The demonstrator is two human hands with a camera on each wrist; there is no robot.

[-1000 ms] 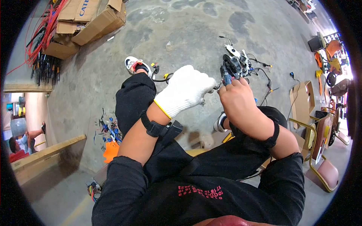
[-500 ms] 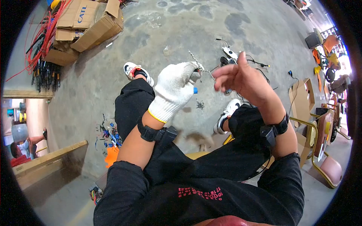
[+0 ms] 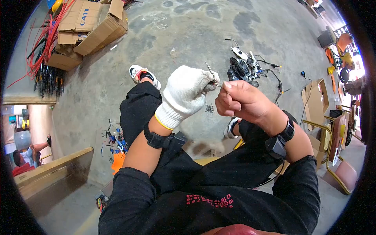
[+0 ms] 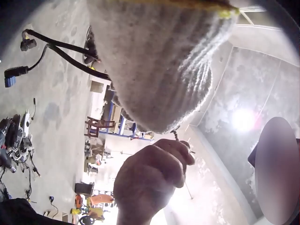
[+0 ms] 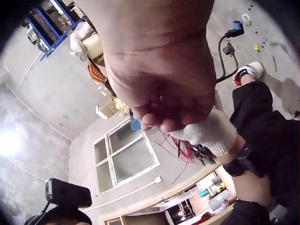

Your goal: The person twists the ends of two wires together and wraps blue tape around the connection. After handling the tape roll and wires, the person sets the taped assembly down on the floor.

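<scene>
My left hand [image 3: 187,89], in a white knit glove, grips a thin twisted wire [image 3: 210,71] whose upper end pokes up above the fingers. Close beside it, my bare right hand [image 3: 244,100] pinches the wire with thumb and forefinger, other fingers curled. In the left wrist view a thin strand [image 4: 189,188] sticks out past the right hand. A black cable [image 4: 75,63] ending in two plugs, one a blue connector [image 4: 10,81], shows behind the glove there. The wire between the palms is hidden.
A pile of black and white connectors with cables [image 3: 244,64] lies on the concrete floor ahead to the right. Small dark bits [image 3: 209,108] lie between the feet, blue scraps [image 3: 115,141] at left. Cardboard boxes [image 3: 94,27] and red wires stand far left; a chair [image 3: 344,178] is at right.
Half a second ago the right hand was spread and apart from the wire; now its thumb and finger pinch it. The left hand has moved slightly right, still gripping.
</scene>
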